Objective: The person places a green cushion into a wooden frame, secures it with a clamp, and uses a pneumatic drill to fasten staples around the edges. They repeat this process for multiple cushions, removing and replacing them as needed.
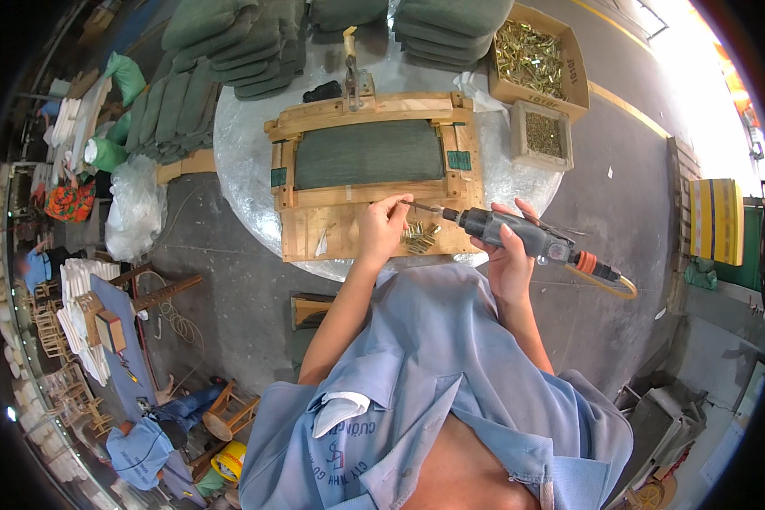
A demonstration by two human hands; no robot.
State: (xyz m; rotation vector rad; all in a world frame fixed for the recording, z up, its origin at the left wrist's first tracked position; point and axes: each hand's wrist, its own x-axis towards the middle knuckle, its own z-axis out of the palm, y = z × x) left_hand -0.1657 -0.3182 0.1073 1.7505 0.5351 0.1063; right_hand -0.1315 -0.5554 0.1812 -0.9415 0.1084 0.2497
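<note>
My right hand [514,246] is wrapped round a dark pneumatic screwdriver [527,234], with an orange ring and an air hose at its back end. The tool's long bit points left, toward my left hand [384,223]. The fingers of that hand are pinched at the bit's tip; whatever small piece they hold is too small to make out. Just beyond lies a wooden jig [365,105] framing a dark green padded panel [370,155]. Several brass-coloured metal fittings [421,238] are scattered on the jig's near board, below my hands.
A cardboard box of brass-coloured fittings [531,59] and a tray of small screws [542,134] stand at the far right. Stacks of green pads [442,30] line the back. A toggle clamp [354,76] rises behind the jig. Other people [140,450] are at the left.
</note>
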